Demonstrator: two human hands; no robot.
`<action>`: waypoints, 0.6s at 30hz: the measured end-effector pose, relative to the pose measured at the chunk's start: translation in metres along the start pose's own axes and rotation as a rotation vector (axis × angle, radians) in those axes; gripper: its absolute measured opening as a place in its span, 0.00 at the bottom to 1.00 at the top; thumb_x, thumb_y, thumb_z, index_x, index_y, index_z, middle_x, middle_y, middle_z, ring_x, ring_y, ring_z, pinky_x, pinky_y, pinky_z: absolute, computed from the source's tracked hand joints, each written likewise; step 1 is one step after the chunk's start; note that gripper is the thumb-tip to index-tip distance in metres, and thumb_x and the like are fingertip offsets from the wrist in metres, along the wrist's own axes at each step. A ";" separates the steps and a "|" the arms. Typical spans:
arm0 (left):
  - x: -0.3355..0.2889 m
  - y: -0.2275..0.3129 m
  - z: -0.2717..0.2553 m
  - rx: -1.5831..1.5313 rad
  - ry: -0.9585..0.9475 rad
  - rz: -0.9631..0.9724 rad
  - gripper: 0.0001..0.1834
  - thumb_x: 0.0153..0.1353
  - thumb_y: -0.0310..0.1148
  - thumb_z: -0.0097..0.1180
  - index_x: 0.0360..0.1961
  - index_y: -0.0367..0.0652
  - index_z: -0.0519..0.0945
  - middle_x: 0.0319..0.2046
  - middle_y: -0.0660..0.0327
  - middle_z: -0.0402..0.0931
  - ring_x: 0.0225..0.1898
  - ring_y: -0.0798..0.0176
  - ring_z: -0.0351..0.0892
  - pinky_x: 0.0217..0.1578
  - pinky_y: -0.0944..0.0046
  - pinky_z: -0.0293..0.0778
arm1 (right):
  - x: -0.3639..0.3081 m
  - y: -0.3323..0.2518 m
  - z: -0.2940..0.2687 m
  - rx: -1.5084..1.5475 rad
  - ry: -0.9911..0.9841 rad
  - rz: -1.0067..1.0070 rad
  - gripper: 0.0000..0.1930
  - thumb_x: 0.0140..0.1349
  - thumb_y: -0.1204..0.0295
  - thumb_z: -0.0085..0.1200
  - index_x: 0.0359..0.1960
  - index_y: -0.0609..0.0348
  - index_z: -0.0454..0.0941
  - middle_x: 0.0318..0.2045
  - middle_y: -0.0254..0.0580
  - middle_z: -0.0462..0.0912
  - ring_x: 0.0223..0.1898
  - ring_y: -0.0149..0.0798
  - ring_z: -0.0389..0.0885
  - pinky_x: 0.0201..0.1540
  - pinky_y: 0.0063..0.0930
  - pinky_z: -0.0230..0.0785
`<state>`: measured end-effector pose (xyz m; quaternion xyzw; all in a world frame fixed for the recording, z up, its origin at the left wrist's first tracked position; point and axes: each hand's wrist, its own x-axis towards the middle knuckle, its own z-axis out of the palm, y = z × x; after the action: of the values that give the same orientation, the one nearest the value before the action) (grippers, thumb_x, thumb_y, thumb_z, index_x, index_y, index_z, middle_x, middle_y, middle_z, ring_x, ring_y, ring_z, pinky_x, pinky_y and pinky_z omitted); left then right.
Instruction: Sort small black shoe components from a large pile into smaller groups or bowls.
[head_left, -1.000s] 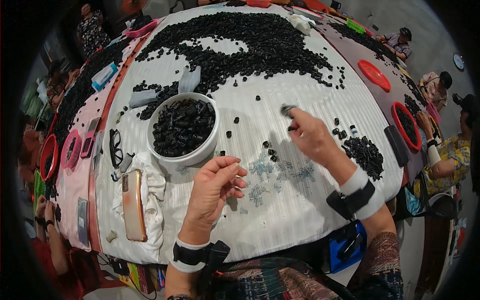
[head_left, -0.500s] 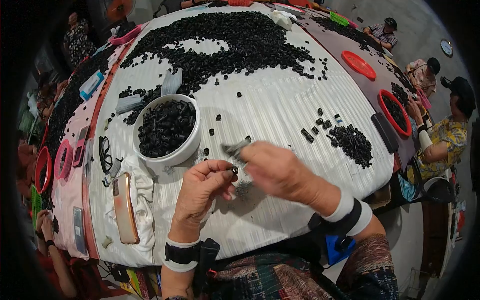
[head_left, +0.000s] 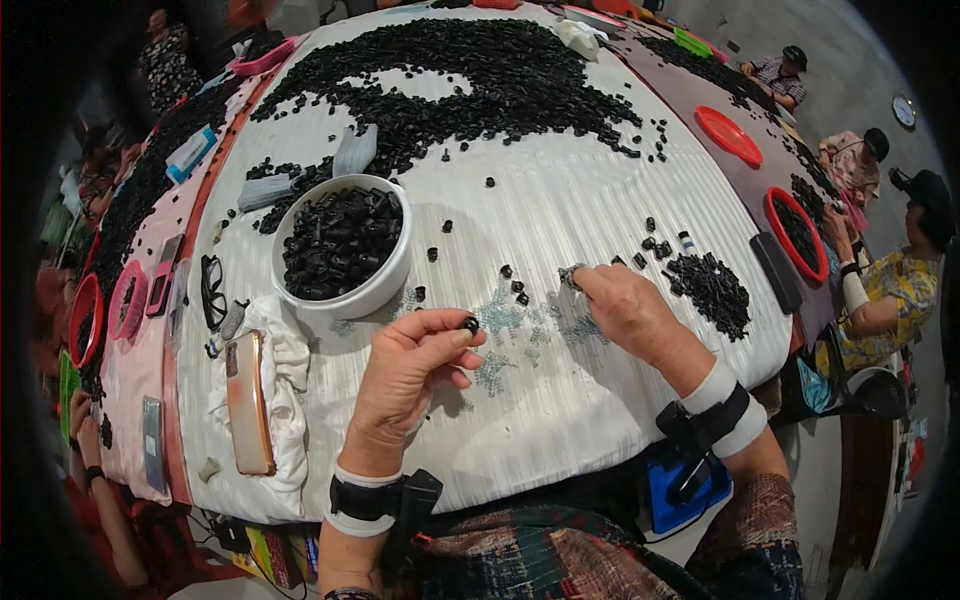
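My left hand (head_left: 405, 365) is closed over the near middle of the table, pinching a small black hollow plastic part (head_left: 470, 325) between thumb and forefinger. To its right, my right hand (head_left: 635, 312) reaches over the cloth with its fingers closed. A small greyish thing (head_left: 569, 277) shows at those fingertips, too small to name. Between the hands lie many tiny grey-blue bits (head_left: 500, 318) and a few loose black parts (head_left: 517, 287). A white bucket (head_left: 405, 255) full of black parts stands beyond my left hand. Right of my right hand is a pile of slender black pieces (head_left: 708, 295).
A big heap of black parts (head_left: 470, 70) covers the far table. At the left lie a phone (head_left: 247, 400) on a white cloth (head_left: 290, 375), and glasses (head_left: 212, 290). A dark case (head_left: 775, 272) edges the right side. Other people sit at both sides near red baskets (head_left: 797, 235).
My right hand has moved right, away from my left hand, with the greyish thing at its fingertips. My left hand keeps its pinch on the black part. The view has shifted slightly.
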<state>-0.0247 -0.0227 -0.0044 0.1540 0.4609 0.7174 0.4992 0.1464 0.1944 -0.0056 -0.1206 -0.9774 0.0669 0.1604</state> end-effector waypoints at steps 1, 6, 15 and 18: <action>-0.001 0.000 0.000 0.024 0.014 -0.003 0.12 0.56 0.22 0.58 0.43 0.32 0.76 0.34 0.50 0.80 0.28 0.66 0.82 0.23 0.73 0.78 | 0.001 -0.002 0.002 0.000 -0.006 0.014 0.10 0.51 0.83 0.47 0.35 0.59 0.72 0.26 0.45 0.75 0.31 0.49 0.76 0.32 0.40 0.70; -0.003 -0.004 0.004 -0.009 -0.003 0.006 0.11 0.57 0.23 0.58 0.42 0.32 0.77 0.34 0.53 0.80 0.30 0.67 0.81 0.24 0.73 0.78 | 0.005 -0.008 0.005 0.001 0.041 0.017 0.11 0.48 0.83 0.50 0.36 0.60 0.71 0.26 0.45 0.74 0.30 0.49 0.75 0.31 0.40 0.69; -0.003 -0.005 0.002 -0.056 -0.061 -0.005 0.12 0.57 0.25 0.59 0.42 0.32 0.75 0.33 0.55 0.80 0.30 0.67 0.81 0.24 0.74 0.78 | 0.031 -0.078 -0.025 1.180 0.100 0.291 0.18 0.53 0.82 0.53 0.48 0.64 0.71 0.31 0.31 0.77 0.32 0.21 0.74 0.35 0.16 0.69; -0.004 -0.007 0.003 -0.089 -0.070 0.025 0.12 0.57 0.25 0.59 0.41 0.33 0.75 0.33 0.56 0.80 0.30 0.67 0.81 0.25 0.74 0.78 | 0.035 -0.087 -0.020 1.313 0.065 0.342 0.18 0.55 0.81 0.53 0.49 0.65 0.71 0.34 0.33 0.78 0.34 0.21 0.75 0.36 0.14 0.69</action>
<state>-0.0169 -0.0235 -0.0072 0.1624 0.4090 0.7374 0.5124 0.1020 0.1217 0.0381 -0.1532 -0.6961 0.6672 0.2166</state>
